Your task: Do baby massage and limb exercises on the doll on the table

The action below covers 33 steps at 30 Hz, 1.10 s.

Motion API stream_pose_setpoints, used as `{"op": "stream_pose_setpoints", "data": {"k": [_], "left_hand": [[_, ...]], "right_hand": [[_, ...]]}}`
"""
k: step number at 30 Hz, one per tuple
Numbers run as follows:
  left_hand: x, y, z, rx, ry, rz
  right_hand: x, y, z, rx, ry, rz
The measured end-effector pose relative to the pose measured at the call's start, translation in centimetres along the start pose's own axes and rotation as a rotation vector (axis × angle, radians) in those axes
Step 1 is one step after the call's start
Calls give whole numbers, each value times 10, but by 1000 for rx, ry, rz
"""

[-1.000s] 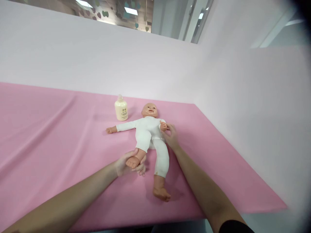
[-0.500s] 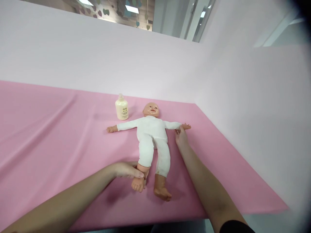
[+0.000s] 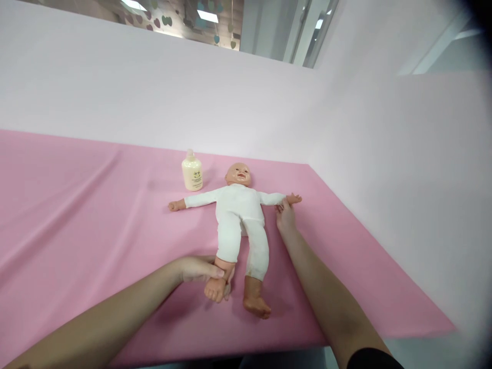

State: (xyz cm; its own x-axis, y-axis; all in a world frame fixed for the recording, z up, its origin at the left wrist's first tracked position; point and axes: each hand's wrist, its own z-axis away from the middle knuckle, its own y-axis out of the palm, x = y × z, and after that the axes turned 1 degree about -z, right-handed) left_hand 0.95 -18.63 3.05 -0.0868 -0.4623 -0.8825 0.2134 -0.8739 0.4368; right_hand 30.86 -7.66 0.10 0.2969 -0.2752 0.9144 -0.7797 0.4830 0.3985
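Doll [image 3: 240,218] in white suit lies face-up, limbs spread, bare feet

Staged indoor training booth: pink-draped worktop [image 3: 77,205], plain white partition walls [image 3: 230,102], office ceiling lights [image 3: 207,16] and hanging paper hearts [image 3: 166,21] beyond.

Pink-covered surface [image 3: 96,205], cloth a bit wrinkled with long soft creases over on the left side, butted up against pale walls at the back and on the right. Lying flat on it, face up: a baby doll [image 3: 240,207] in a white onesie, arms spread wide, bare feet toward the near edge. Standing upright just beside the doll's head, on its left as seen: a small cream lotion bottle [image 3: 191,172]. Also resting on the cloth, one hand at each side of the doll.
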Motion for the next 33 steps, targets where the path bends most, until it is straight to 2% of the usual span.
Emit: {"op": "stream_pose_setpoints", "data": {"k": [3,5,8,10,13,17,21,25,29,31,33], "left_hand": [[-3,-1,-1,72,94,89],[-5,-3,-3,54,195,168],[-9,-6,-5,-104,285,331],[-11,-8,-7,-242,310,435],[-12,-8,-8,-380,319,522],[-12,-8,-10,-460,264,569],[-13,-9,-12,-522,205,598],[-14,-9,-13,-533,188,594],[-11,-12,-13,-495,207,507],[-9,-14,-11,-412,204,420],[-6,-15,-8,-276,175,325]], "right_hand": [[10,8,12,57,-91,65],[15,15,20,116,-190,110],[18,24,30,249,-338,171],[16,27,36,330,-372,223],[11,27,41,421,-451,395],[9,25,42,534,-680,677],[9,25,41,602,-784,810],[10,27,41,621,-840,887],[10,26,41,609,-818,871],[8,24,39,565,-766,799],[6,21,34,497,-674,689]]}}
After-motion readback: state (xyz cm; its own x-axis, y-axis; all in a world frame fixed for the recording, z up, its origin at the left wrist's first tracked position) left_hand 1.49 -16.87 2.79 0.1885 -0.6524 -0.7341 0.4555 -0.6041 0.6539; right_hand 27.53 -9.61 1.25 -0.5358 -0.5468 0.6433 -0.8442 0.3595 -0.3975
